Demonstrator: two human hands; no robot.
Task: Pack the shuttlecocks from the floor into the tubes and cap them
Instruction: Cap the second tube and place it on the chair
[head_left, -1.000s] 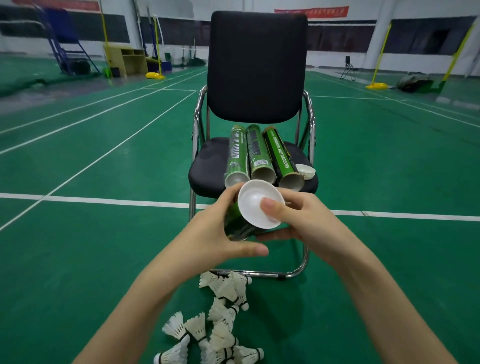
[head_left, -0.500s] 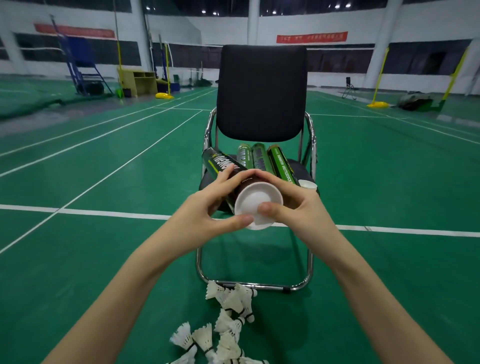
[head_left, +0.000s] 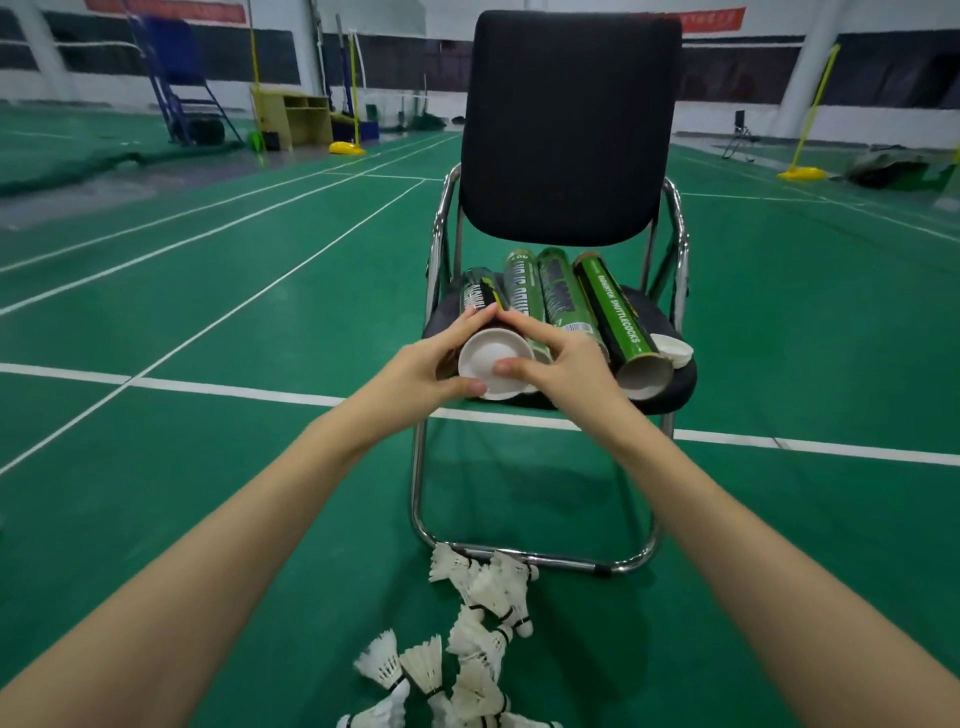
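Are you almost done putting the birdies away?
Not yet. Both hands, left hand and right hand, hold a dark tube with a white round cap on its end, at the black chair. The rightmost green tube looks open. A pile of white feather shuttlecocks waits on the floor.

We see open green floor (head_left: 208, 415) on both sides of the chair (head_left: 569, 130) — wide passage. Its seat is crowded with tubes (head_left: 563, 296), and shuttlecocks (head_left: 483, 613) lie just before its chrome base bar.
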